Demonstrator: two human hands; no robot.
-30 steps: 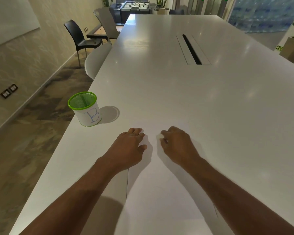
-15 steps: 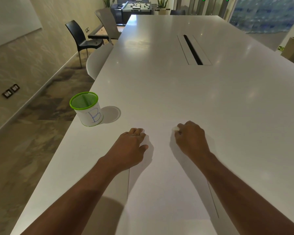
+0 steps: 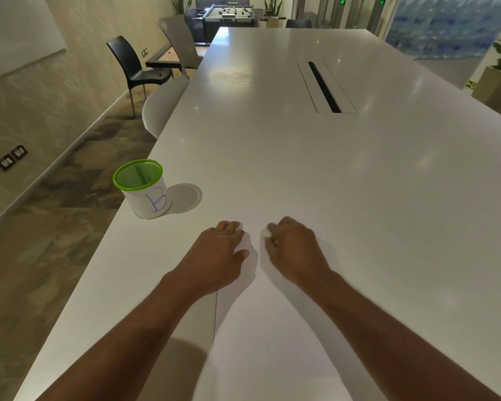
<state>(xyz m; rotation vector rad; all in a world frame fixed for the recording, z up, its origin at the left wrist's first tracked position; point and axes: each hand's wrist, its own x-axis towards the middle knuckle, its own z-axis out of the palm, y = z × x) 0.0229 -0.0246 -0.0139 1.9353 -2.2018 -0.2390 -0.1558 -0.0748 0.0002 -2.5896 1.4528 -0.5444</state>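
A white sheet of paper (image 3: pixel 272 328) lies on the white table (image 3: pixel 330 175) in front of me. My left hand (image 3: pixel 217 253) rests flat on the sheet's left part, fingers straight and pressing it down. My right hand (image 3: pixel 294 246) is on the sheet just to the right, fingers curled, pinching a small white object (image 3: pixel 265 233) against the paper. What that object is cannot be made out.
A green mesh cup (image 3: pixel 143 189) wrapped in white paper marked "B" stands near the table's left edge, left of my hands. A cable slot (image 3: pixel 324 86) runs along the table's middle farther off. Chairs (image 3: pixel 136 68) stand along the left side.
My right hand slid to the right across the paper, then came back left close to the left hand. The left hand and the cup stayed put.
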